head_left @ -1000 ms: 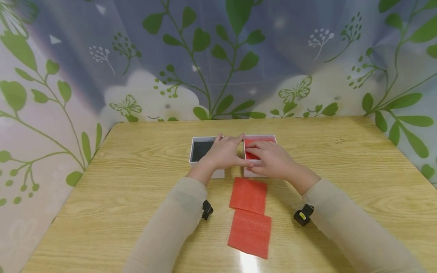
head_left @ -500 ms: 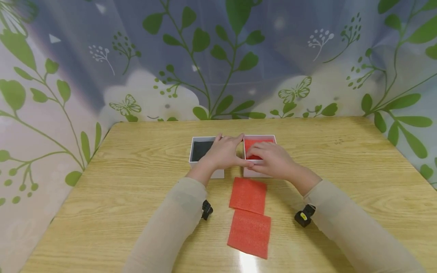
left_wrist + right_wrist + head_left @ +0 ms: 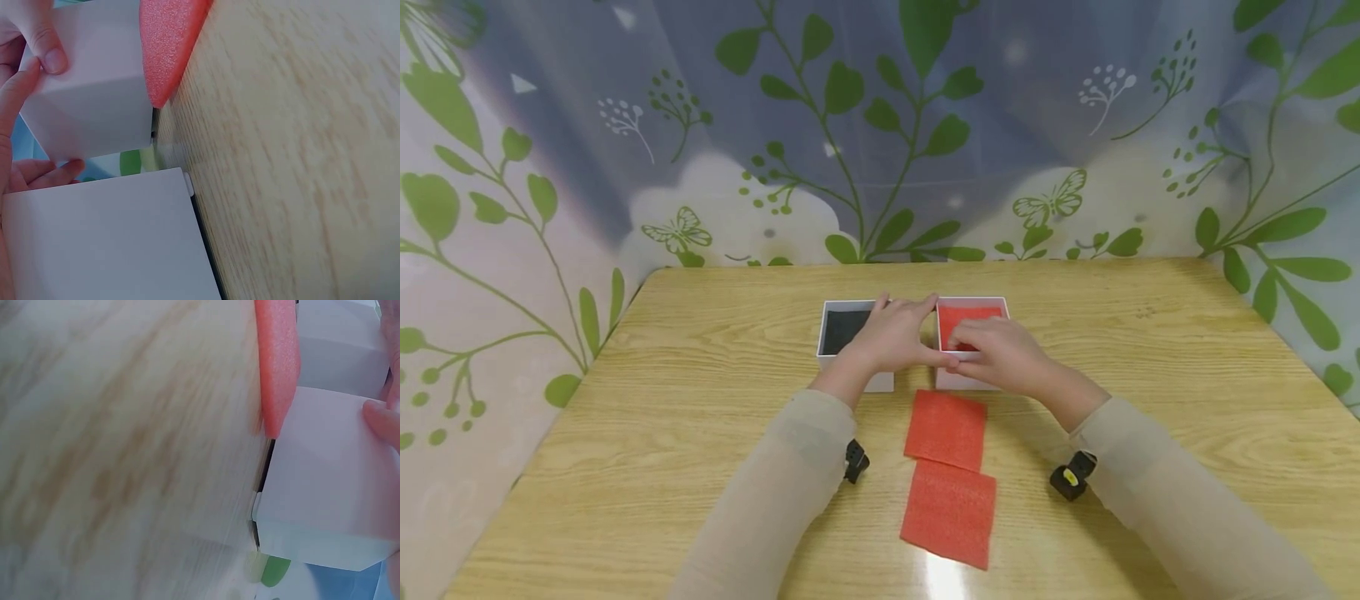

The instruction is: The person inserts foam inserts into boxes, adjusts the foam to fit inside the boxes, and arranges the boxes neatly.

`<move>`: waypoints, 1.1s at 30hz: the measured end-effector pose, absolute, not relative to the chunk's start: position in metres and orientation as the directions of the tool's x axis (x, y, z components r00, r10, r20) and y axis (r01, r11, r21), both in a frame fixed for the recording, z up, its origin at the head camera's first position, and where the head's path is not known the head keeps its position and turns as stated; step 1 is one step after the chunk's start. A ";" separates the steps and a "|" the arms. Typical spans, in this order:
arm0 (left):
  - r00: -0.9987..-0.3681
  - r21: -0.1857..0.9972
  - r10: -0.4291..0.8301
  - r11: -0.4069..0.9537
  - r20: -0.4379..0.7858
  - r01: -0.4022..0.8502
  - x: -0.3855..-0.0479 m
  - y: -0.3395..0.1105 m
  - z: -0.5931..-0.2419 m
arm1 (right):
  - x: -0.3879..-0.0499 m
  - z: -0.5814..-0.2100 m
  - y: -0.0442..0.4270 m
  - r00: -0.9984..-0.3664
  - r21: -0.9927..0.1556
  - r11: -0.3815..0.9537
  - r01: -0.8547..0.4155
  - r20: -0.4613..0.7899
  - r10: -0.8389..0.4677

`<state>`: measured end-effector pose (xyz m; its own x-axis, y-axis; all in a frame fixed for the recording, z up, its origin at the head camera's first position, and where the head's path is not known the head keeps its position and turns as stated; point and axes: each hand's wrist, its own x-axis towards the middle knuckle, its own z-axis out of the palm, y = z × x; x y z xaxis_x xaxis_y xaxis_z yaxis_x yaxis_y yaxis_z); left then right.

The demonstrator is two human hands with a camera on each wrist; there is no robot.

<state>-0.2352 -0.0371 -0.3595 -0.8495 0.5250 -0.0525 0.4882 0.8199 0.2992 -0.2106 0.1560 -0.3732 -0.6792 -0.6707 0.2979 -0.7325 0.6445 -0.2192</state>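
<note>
Two white boxes stand side by side. The right-hand white box (image 3: 1000, 302) holds red foam sheets (image 3: 966, 315); black material (image 3: 842, 331) lies in the left-hand white box (image 3: 822, 346). My left hand (image 3: 891, 333) reaches over the left box and grips the right box, its thumb at the near left corner and a finger at the far corner. With fingers bent down inside the right box, my right hand (image 3: 1000, 354) has its thumb against the front wall (image 3: 94, 56) outside. Its fingertips are hidden, so whether they pinch a sheet cannot be seen.
Two square red foam sheets lie on the wooden table (image 3: 700, 375) in front of the boxes: a farther sheet (image 3: 946, 429) and a nearer sheet (image 3: 949, 512), their edges meeting. A leaf-patterned curtain (image 3: 880, 167) hangs behind the table.
My right hand's fingers have drawn back and curled toward the right box's front wall, showing more of the red inside. The left hand and both boxes have stayed put.
</note>
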 end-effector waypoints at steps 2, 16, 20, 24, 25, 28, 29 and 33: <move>-0.851 0.300 0.523 0.821 -0.054 0.486 -0.235 -0.038 -0.359 | -0.211 -0.374 0.156 -0.673 -0.208 0.643 -0.737 0.304 -0.674; -0.851 0.292 0.523 0.823 -0.053 0.487 -0.235 -0.036 -0.361 | -0.209 -0.370 0.172 -0.474 0.074 0.562 -0.824 0.453 -0.755; -0.853 0.295 0.520 0.823 -0.048 0.485 -0.235 -0.037 -0.361 | -0.209 -0.369 0.174 -0.488 0.079 0.573 -0.816 0.437 -0.755; -0.850 0.300 0.525 0.819 -0.049 0.489 -0.235 -0.037 -0.360 | -0.209 -0.368 0.175 -0.489 0.120 0.583 -0.804 0.426 -0.761; -0.850 0.299 0.524 0.820 -0.051 0.488 -0.235 -0.037 -0.360 | -0.209 -0.368 0.176 -0.483 0.133 0.582 -0.803 0.428 -0.764; -0.854 0.294 0.517 0.827 -0.061 0.480 -0.234 -0.038 -0.359 | -0.208 -0.368 0.178 -0.456 0.162 0.569 -0.806 0.442 -0.772; -0.856 0.295 0.514 0.828 -0.062 0.476 -0.234 -0.038 -0.359 | -0.208 -0.369 0.179 -0.448 0.165 0.564 -0.809 0.448 -0.774; -0.857 0.303 0.512 0.827 -0.058 0.474 -0.233 -0.037 -0.360 | -0.209 -0.370 0.181 -0.430 0.163 0.554 -0.816 0.469 -0.771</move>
<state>-0.2333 -0.0372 -0.3596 -0.8569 0.5122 -0.0580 0.4737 0.8268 0.3035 -0.2089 0.1811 -0.3703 -0.4300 -0.7714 0.4691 -0.8163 0.5542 0.1630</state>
